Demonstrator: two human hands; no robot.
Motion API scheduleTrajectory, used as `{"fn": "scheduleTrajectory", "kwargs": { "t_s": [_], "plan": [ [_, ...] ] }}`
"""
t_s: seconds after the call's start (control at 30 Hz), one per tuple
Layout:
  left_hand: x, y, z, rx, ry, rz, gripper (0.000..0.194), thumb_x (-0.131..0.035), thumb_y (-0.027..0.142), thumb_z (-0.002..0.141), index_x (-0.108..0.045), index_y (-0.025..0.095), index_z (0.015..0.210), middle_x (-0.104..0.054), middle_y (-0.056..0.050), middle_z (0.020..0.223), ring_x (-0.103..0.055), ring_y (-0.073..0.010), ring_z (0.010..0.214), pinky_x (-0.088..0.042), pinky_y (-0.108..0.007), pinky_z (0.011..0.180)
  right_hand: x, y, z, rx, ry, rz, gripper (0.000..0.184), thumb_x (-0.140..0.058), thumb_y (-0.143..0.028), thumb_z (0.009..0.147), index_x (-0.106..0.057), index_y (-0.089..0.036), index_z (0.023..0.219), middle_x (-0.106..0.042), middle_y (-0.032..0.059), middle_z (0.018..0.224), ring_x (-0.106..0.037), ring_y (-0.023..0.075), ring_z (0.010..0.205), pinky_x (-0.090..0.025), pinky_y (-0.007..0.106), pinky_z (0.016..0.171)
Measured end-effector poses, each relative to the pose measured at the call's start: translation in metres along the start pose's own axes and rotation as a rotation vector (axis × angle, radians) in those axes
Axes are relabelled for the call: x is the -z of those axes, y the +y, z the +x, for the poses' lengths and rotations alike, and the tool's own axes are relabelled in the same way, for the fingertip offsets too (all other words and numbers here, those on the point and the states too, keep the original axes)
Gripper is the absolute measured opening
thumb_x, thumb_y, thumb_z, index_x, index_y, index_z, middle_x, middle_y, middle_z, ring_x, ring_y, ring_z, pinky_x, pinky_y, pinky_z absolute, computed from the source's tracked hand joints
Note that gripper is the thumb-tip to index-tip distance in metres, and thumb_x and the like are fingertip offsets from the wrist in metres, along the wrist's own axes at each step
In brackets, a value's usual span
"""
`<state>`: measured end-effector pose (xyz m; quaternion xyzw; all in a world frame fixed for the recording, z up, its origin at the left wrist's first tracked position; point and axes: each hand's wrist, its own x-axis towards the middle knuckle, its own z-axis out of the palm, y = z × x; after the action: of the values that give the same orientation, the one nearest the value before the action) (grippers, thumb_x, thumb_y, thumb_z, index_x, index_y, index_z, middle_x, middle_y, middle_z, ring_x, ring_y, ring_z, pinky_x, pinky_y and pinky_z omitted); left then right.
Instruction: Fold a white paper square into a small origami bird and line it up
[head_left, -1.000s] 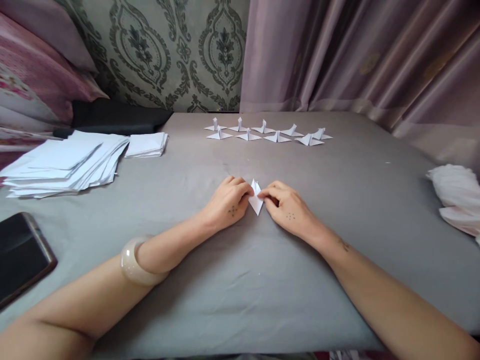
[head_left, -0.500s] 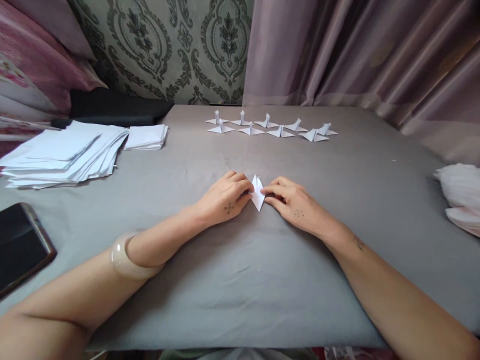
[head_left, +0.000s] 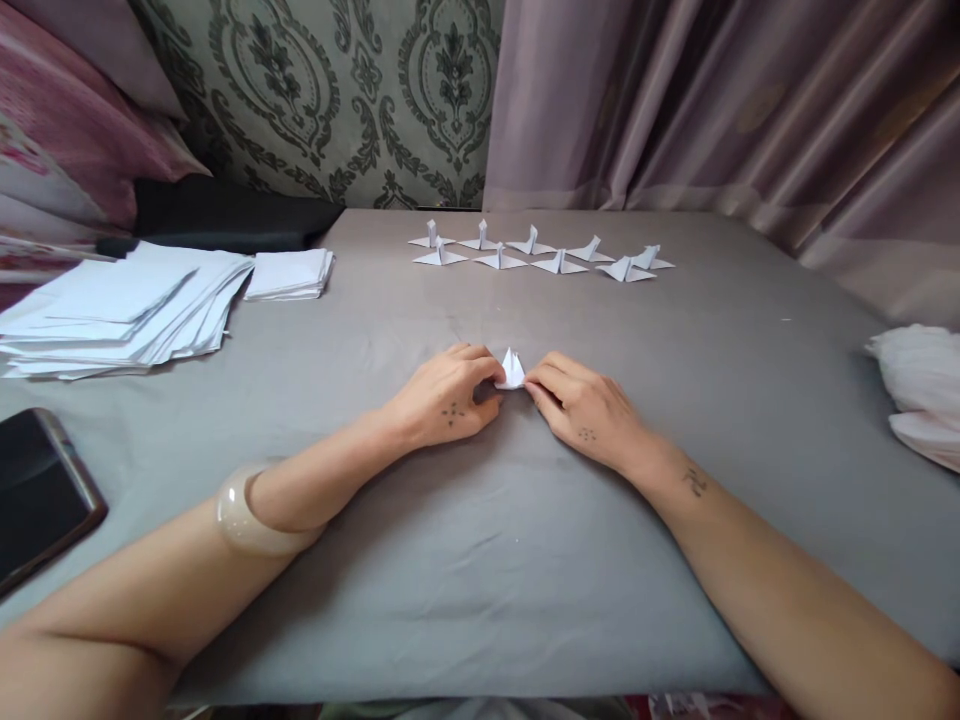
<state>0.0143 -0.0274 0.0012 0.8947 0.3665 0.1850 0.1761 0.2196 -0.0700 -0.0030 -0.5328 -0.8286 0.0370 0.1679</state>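
Observation:
A small white folded paper piece (head_left: 511, 371) is held between my two hands, low over the grey cloth. It has a pointed top and a level lower edge. My left hand (head_left: 450, 395) pinches its left side, thumb and fingers closed on it. On the other side my right hand (head_left: 581, 408) grips the right corner with thumb and fingertips together. Further back stand several finished-looking white origami figures (head_left: 560, 263) in two loose rows, each with flat wings and a raised middle.
Loose white sheets (head_left: 127, 310) are piled at the left, beside a smaller paper stack (head_left: 289, 275). A dark phone (head_left: 41, 495) lies at the left edge. White bunched fabric (head_left: 922, 390) sits far right. Behind the grey-covered table (head_left: 480, 600) hang purple curtains (head_left: 637, 110).
The paper's lower point has been folded up, so its diamond outline is now a triangle with a flat bottom. My right fingers have closed onto its right corner.

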Motion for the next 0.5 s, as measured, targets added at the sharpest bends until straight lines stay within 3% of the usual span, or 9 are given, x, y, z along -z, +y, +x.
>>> {"fn": "scheduleTrajectory", "kwargs": {
  "t_s": [0.17,0.37,0.5],
  "plan": [
    [-0.004,-0.003,0.003,0.072,0.047,-0.068,0.016,-0.052,0.024,0.088,-0.067,0.019,0.085,-0.067,-0.005,0.092,-0.059,-0.0189,0.088,-0.045,-0.031,0.079,-0.001,-0.001,0.002,-0.097,0.021,0.150,0.017,-0.050,-0.027,0.092,-0.066,-0.021,0.090,-0.064,0.0020,0.094,-0.055,0.0131,0.073,-0.038,0.027,0.065],
    [-0.004,-0.001,0.008,0.203,0.053,-0.168,0.017,-0.057,0.027,0.085,-0.068,0.016,0.078,-0.063,-0.005,0.085,-0.056,-0.0141,0.072,-0.044,-0.028,0.068,-0.003,0.004,0.010,-0.229,-0.007,0.369,0.021,-0.053,-0.032,0.088,-0.070,-0.023,0.079,-0.065,-0.0002,0.086,-0.053,0.0112,0.067,-0.039,0.027,0.065],
    [-0.001,0.000,0.010,0.264,0.033,-0.231,0.019,-0.058,0.027,0.084,-0.069,0.014,0.076,-0.062,-0.006,0.086,-0.055,-0.0134,0.072,-0.043,-0.027,0.068,-0.003,0.005,0.016,-0.328,-0.033,0.416,0.021,-0.056,-0.034,0.084,-0.072,-0.023,0.077,-0.065,0.0000,0.083,-0.052,0.0120,0.066,-0.039,0.028,0.065]
  ]
}}
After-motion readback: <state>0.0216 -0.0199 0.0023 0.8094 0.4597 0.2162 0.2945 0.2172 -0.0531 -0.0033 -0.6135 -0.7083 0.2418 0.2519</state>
